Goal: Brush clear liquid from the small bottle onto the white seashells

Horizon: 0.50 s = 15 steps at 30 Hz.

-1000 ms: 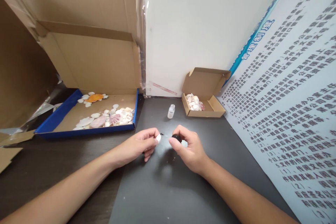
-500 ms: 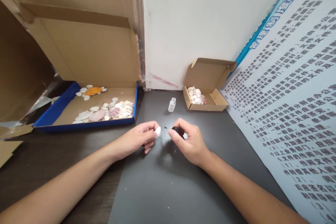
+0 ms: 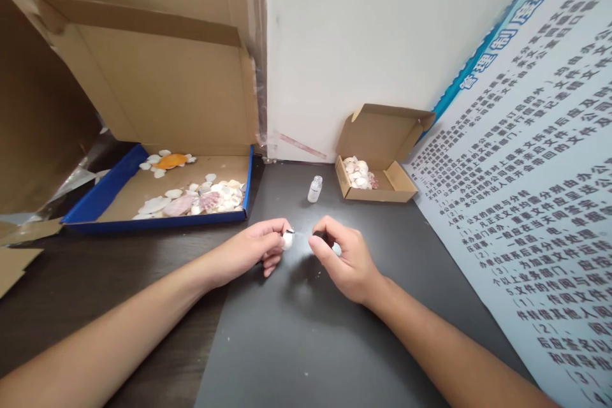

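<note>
My left hand [image 3: 258, 247] pinches a small white shell [image 3: 287, 240] just above the dark table. My right hand [image 3: 342, 255] is closed on a black brush cap [image 3: 319, 237]; its thin brush tip touches the shell's top edge. A small clear open bottle [image 3: 314, 189] stands upright on the table behind both hands.
A blue-edged cardboard tray [image 3: 102, 204] at the left holds several white, pink and one orange shell. A small open cardboard box [image 3: 396, 182] of shells stands at the back right. A printed poster [image 3: 535, 191] leans along the right. Cardboard sheets and a white wall stand behind.
The brush tip has moved left from a gap beside the shell onto the shell's edge. Both hands stay close together; the view shifted slightly.
</note>
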Available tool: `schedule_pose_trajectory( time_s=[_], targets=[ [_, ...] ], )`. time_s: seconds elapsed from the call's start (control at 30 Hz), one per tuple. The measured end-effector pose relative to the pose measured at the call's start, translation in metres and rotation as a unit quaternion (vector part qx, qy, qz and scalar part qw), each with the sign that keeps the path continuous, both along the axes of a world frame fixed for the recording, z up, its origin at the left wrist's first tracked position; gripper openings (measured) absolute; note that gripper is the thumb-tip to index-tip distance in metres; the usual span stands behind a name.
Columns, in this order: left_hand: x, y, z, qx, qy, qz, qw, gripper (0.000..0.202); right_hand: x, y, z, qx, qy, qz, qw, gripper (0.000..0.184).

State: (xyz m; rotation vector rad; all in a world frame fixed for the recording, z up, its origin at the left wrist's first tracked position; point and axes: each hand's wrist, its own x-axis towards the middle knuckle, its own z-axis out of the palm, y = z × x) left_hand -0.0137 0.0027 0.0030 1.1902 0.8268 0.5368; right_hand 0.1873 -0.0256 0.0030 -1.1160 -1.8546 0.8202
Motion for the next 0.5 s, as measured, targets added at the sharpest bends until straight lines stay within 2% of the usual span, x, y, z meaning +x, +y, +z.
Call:
schedule_pose_trajectory(
  time_s=[0.1, 0.27, 0.4, 0.5],
  targets=[
    [0.0000, 0.0001, -0.0003, -0.003, -0.004, 0.001, 1.000, 0.010, -0.0001, -0.0003, 0.0009, 0.007, -0.005, -0.037, 0.999, 0.028],
    [0.0002, 0.0002, 0.0000, -0.006, -0.003, 0.004, 1.000, 0.013, -0.0013, -0.0023, 0.0012, 0.006, -0.006, 0.006, 1.000, 0.025],
    [-0.0009, 0.0003, -0.0008, -0.004, -0.012, 0.006, 1.000, 0.010, -0.0026, 0.0016, -0.0004, 0.014, -0.030, -0.064, 0.997, 0.029],
    [-0.0021, -0.0029, 0.0032, 0.025, -0.055, 0.025, 0.998, 0.009, -0.0026, 0.0050, -0.0016, 0.007, -0.055, -0.081, 0.995, 0.029]
  ],
)
